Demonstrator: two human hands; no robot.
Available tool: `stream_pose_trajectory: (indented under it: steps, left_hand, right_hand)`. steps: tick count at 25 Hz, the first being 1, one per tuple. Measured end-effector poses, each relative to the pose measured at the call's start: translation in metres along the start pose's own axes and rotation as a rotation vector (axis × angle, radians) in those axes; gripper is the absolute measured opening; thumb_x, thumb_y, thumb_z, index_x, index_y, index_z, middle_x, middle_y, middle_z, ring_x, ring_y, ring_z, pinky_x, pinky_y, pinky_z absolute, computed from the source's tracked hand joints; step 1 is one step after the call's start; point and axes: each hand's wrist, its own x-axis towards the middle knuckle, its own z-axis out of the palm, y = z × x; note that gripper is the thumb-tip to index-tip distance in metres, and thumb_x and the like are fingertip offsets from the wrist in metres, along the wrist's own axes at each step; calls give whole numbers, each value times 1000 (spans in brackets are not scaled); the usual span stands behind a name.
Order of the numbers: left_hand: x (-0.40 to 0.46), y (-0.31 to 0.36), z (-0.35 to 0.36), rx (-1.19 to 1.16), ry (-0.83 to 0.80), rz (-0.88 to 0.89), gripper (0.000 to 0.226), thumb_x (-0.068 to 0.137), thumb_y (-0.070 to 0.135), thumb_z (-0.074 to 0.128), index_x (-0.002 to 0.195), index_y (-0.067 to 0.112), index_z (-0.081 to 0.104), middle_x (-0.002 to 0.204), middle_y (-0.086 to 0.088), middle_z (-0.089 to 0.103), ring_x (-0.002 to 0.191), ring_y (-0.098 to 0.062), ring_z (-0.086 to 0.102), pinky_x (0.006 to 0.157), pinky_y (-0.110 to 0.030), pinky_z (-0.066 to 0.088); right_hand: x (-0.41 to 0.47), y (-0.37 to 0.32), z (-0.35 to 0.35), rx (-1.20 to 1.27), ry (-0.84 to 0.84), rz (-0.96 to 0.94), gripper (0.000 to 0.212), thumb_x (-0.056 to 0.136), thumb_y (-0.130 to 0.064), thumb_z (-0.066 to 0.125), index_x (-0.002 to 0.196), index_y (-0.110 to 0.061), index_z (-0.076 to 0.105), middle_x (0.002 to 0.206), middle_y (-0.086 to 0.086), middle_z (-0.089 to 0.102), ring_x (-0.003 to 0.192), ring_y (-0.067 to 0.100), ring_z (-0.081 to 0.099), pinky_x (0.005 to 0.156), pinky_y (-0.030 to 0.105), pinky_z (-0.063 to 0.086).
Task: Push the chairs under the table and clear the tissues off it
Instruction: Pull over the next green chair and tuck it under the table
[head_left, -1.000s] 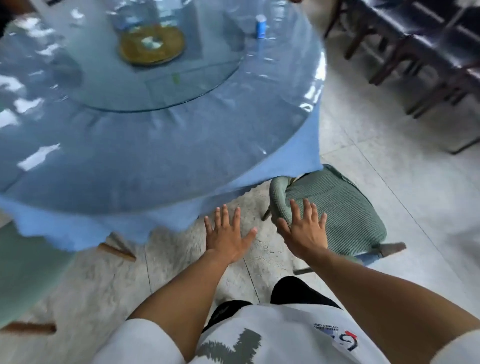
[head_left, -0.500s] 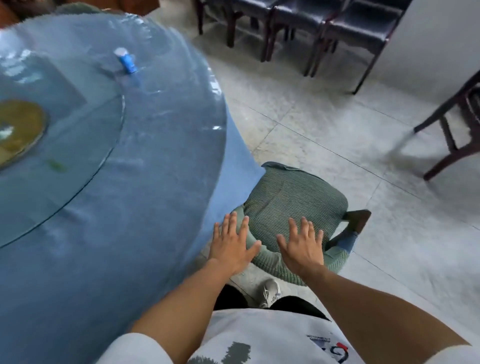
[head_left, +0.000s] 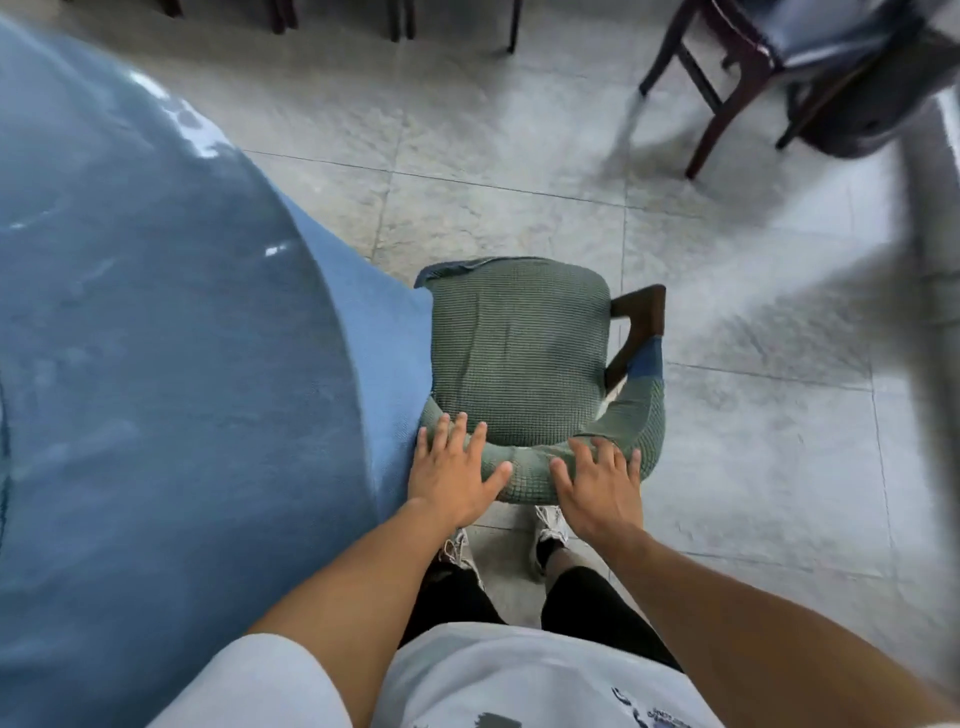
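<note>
A chair with a green knitted cover (head_left: 519, 353) stands right in front of me, its left side against the hanging blue tablecloth of the round table (head_left: 156, 338). My left hand (head_left: 454, 475) lies on the left part of the chair's curved backrest with fingers spread and straight. My right hand (head_left: 597, 483) lies on the right part of the same backrest, fingers also spread. A dark wooden armrest (head_left: 636, 322) sticks out at the chair's right. No tissues show in this view.
Grey tiled floor (head_left: 727, 467) stretches to the right and ahead. Dark wooden chairs (head_left: 779, 67) with black seats stand at the top right, blurred. More dark chair legs line the top edge. My feet in white shoes stand just behind the green chair.
My view has swung right and down, away from the tabletop, toward the green chair. Both hands have moved forward and now rest on its backrest.
</note>
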Motion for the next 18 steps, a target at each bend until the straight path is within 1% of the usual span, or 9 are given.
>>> stream_pose_trajectory:
  steps: [2,3,5,6,8,10,12,14,18]
  left_hand:
    - [4,-7,4,-2,0,27,85,96,75,15,161,21,26,172,-6,11,159,-24,-3,127,-53,-3]
    - [6,-8,6,2,11,44,84,97,74,15,158,20,35,171,-6,18,159,-23,1,127,-53,-2]
    - [8,-8,6,34,34,80,84,97,73,14,152,19,46,166,-6,33,158,-24,12,127,-53,2]
    - [10,-8,6,47,41,94,84,97,72,14,149,18,50,161,-6,41,156,-25,20,127,-53,4]
    - [13,-8,9,38,74,91,81,96,72,16,141,20,59,150,-3,55,147,-25,35,126,-54,9]
    - [15,-5,16,-8,158,55,76,95,70,20,127,23,69,137,0,65,137,-22,46,125,-52,12]
    - [15,1,25,-52,267,13,72,92,66,23,112,24,77,123,3,72,127,-21,54,124,-51,15]
    - [16,5,32,-82,341,-23,67,90,62,27,100,23,80,113,4,76,120,-20,58,123,-50,19]
    - [12,29,46,-126,399,-64,60,91,58,33,93,20,79,104,3,77,113,-21,62,119,-53,26]
  right_hand:
    - [-1,0,8,-31,40,0,64,99,-58,20,139,-24,57,145,9,54,145,30,36,127,53,-1]
    - [1,2,9,-31,58,-5,64,99,-57,20,133,-23,62,139,8,58,142,29,40,127,52,-1]
    - [5,5,7,-7,89,-13,56,102,-51,26,122,-20,69,129,5,65,134,26,46,129,49,0]
    - [6,7,6,4,103,-13,54,103,-49,28,117,-19,72,124,4,67,130,25,49,129,48,1]
    - [10,9,7,25,143,-18,57,101,-48,27,106,-18,75,115,3,70,122,24,55,129,47,4]
    - [12,11,14,40,195,-19,62,96,-49,24,97,-16,76,107,3,72,115,23,58,129,46,9]
    - [14,15,22,42,237,-33,63,95,-48,23,93,-14,76,103,2,74,110,22,60,128,46,12]
    - [15,18,25,44,267,-52,62,95,-46,24,92,-14,77,102,2,74,109,22,61,128,46,14]
    - [17,41,24,18,270,-78,56,93,-44,30,95,-15,78,103,0,74,110,22,61,127,45,17]
